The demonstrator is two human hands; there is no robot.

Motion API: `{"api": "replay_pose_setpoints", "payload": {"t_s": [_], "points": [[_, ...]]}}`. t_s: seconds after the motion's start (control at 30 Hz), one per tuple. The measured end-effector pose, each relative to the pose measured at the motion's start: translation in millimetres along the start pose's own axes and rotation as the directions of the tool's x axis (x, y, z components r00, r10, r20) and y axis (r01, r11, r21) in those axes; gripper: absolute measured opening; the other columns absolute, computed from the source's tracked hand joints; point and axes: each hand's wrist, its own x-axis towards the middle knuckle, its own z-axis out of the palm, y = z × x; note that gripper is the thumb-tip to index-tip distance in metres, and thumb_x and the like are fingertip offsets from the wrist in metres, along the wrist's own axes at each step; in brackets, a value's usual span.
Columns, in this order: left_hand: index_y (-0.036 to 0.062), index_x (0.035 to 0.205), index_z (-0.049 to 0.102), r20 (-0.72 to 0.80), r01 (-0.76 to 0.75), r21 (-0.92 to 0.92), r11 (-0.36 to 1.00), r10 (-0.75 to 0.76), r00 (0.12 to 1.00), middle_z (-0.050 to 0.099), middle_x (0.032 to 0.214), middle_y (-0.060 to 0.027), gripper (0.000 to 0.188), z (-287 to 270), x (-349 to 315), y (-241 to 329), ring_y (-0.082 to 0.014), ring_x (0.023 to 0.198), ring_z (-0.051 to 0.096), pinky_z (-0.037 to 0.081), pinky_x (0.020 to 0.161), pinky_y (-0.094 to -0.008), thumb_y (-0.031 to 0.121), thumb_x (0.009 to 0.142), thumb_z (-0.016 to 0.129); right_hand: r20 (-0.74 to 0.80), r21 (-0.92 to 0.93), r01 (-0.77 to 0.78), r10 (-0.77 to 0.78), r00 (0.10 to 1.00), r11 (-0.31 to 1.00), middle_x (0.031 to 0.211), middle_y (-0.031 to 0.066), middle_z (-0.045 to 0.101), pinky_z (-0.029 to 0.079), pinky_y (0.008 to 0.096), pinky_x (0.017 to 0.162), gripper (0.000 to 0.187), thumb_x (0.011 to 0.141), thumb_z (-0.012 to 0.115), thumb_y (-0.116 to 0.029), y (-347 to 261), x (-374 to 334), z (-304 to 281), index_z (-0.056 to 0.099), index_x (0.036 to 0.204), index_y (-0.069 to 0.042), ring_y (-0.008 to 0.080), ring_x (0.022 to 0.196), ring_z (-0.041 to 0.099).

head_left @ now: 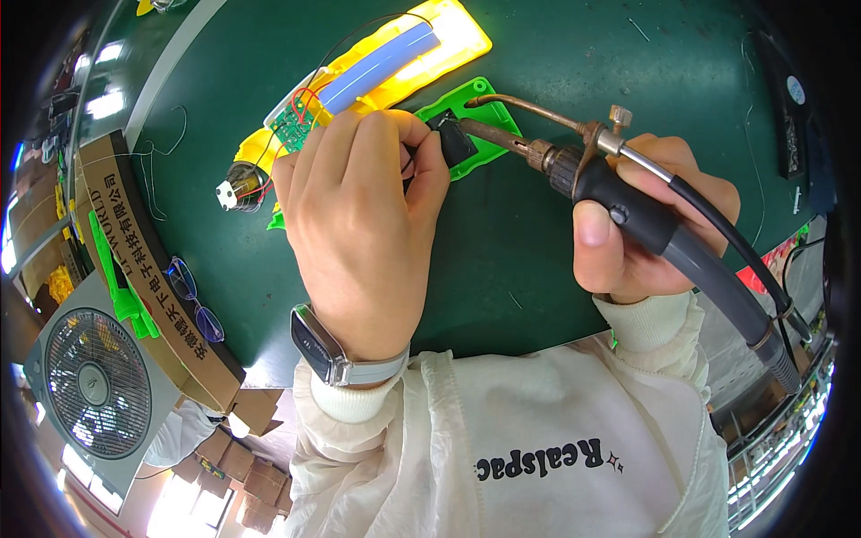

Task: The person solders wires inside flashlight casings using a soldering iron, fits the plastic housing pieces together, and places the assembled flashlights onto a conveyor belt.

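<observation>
Pointing up-left, long axis diagonal, the soldering iron (635,206) sits gripped in the right hand (647,257); left hand (361,220) curled, hold unclear.

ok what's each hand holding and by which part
The right hand grips the soldering iron by its dark grey handle. The left hand curls by the green casing; its fingers hide whatever they may pinch.

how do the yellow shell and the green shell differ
The yellow shell carries a blue cylinder; the green shell has a black piece in it. The left hand hides part of the green shell, while the yellow shell is mostly in view. Both are at the dark green tabletop.
</observation>
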Motion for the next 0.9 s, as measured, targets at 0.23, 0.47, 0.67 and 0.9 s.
{"api": "replay_pose_setpoints", "payload": {"t_s": [0.23, 0.47, 0.67, 0.9], "points": [[0.0074, 0.076, 0.055, 0.001, 0.003, -0.003, 1.000, -0.003, 1.000, 0.053, 0.071, -0.0034, 0.020, -0.2, 0.9, 1.1, -0.0232, 0.070, 0.055, 0.034, 0.065, -0.0373, 0.004, 0.074, 0.074, -0.013, 0.022, 0.010, -0.010, 1.000, 1.000, 0.080, 0.0140, 0.060, 0.049, 0.0284, 0.061, 0.044, 0.076, 0.077, -0.016, 0.1, 1.1, 1.5, 0.048, 0.104, 0.001, 0.0143, 0.063, 0.055], [0.0050, 0.079, 0.063, 0.022, 0.014, 0.062, 0.998, -0.015, 1.000, 0.057, 0.071, -0.0029, 0.011, -3.7, 1.5, 2.2, -0.0167, 0.065, 0.053, 0.044, 0.065, -0.0296, 0.002, 0.075, 0.073, -0.014, 0.070, -0.025, 0.026, 1.000, 0.997, 0.078, 0.0137, 0.060, 0.050, 0.0286, 0.061, 0.043, 0.076, 0.078, -0.017, -1.4, 0.9, 0.1, 0.049, 0.103, 0.001, 0.0150, 0.064, 0.056], [0.0053, 0.079, 0.064, 0.015, 0.004, 0.058, 0.998, -0.005, 1.000, 0.057, 0.070, -0.0026, 0.011, -3.2, 2.0, 2.0, -0.0167, 0.065, 0.053, 0.044, 0.065, -0.0293, 0.002, 0.075, 0.073, -0.015, 0.030, 0.003, -0.003, 1.000, 1.000, 0.079, 0.0134, 0.061, 0.050, 0.0294, 0.063, 0.043, 0.077, 0.078, -0.018, -0.8, 0.2, 0.5, 0.049, 0.102, 0.001, 0.0157, 0.065, 0.057], [0.0056, 0.080, 0.064, 0.012, -0.003, 0.062, 0.998, 0.002, 1.000, 0.057, 0.070, -0.0022, 0.011, -3.0, 1.0, 1.9, -0.0167, 0.065, 0.053, 0.044, 0.064, -0.0298, 0.002, 0.075, 0.073, -0.026, 0.049, -0.004, 0.006, 1.000, 0.999, 0.079, 0.0130, 0.060, 0.051, 0.0302, 0.064, 0.042, 0.077, 0.078, -0.018, -0.4, -1.2, 1.7, 0.050, 0.101, 0.001, 0.0161, 0.066, 0.058]]}}
